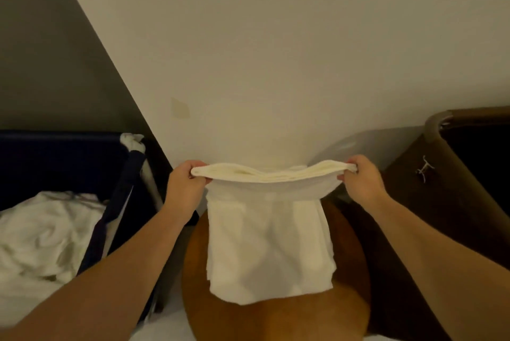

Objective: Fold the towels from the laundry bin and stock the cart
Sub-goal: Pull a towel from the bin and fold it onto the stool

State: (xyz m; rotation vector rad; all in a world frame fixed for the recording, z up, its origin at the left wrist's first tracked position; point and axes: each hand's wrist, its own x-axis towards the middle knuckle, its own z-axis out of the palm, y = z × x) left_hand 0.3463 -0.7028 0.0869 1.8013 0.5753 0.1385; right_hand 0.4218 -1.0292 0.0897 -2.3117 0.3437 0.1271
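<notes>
A white towel [269,244], folded into several layers, hangs in front of me over a round brown wooden table [350,299]. My left hand [183,184] pinches its upper left corner and my right hand [361,179] pinches its upper right corner, so the top edge is stretched between them. The lower part drapes down onto the table. At the left stands the dark blue laundry bin [124,188] with crumpled white towels [47,233] inside.
A pale wall [276,50] rises straight ahead, close behind the towel. A dark brown container [441,202] with a rounded rim stands at the right, its inside dark. A white rag [133,141] is tied on the bin's corner post.
</notes>
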